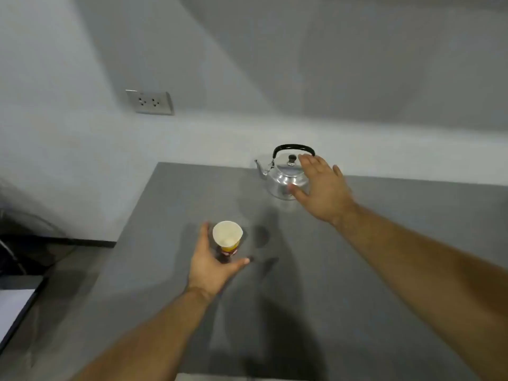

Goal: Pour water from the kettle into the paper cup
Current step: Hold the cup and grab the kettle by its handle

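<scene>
Standing upright on the grey table [384, 243], the paper cup [227, 235] sits near the table's left part, its mouth open to the camera and its inside pale; the lower wall shows yellow and red print. The left hand [211, 264] reaches in from below and cups around the cup's base, fingers [204, 232] up along its left side and thumb [242, 262] stretched out below and to the right. The hand is open in a loose curve; whether it actually touches the cup I cannot tell, since the frame is blurred there.

Farther back and to the right, near the wall [247, 64], stands the kettle [283, 177], shiny metal, with its spout [259, 167] pointing left and its black handle [292, 147] raised in an arch over the lid, which has a dark knob [292, 159]. The right hand [320, 188] is in front of the kettle's right side, spread wide open, palm facing down and away, fingers near the handle's right end and thumb low beside the body. It grips nothing; contact with the kettle cannot be judged.

Cup and kettle are well apart. Shadows of both arms fall across the table between them. A wall socket [149, 101] is mounted on the wall at upper left.
</scene>
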### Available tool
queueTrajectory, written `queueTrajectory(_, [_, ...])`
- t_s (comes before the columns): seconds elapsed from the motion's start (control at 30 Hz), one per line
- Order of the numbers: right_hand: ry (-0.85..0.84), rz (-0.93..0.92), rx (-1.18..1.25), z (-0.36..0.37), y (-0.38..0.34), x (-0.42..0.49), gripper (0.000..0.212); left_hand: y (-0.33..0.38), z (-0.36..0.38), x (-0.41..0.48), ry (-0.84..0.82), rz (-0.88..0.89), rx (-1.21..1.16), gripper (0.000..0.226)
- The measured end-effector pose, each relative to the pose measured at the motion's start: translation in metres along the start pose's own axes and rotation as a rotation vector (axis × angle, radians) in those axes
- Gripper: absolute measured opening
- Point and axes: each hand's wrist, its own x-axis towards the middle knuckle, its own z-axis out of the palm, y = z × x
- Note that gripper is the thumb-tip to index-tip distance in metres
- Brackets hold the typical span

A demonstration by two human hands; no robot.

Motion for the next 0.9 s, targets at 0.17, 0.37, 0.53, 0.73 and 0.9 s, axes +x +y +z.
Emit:
queueTrajectory(0.17, [-0.078, 0.098, -0.015, 0.035, 0.002, 0.047, 0.081, -0.041, 0.008, 0.020, 0.011, -0.094, 0.088, 0.099])
queueTrajectory(0.37, [-0.115, 0.165, -0.030, 0.056, 0.015, 0.101, 0.084, -0.046, 0.017, 0.051, -0.022, -0.101, 0.096, 0.058])
queueTrajectory(0.53, [-0.129, 0.134, -0.037, 0.068, 0.032, 0.130, 0.075, -0.049, 0.021, 0.062, -0.101, -0.053, 0.151, 0.055])
queueTrajectory(0.73, [-0.103, 0.117, -0.021, 0.071, 0.040, 0.166, 0.048, -0.052, 0.021, 0.062, -0.079, -0.027, 0.149, 0.063])
queueTrajectory(0.9, [-0.189, 0.089, 0.092, 0.067, 0.052, 0.179, 0.042, -0.050, 0.020, 0.063, -0.051, -0.008, 0.194, 0.075])
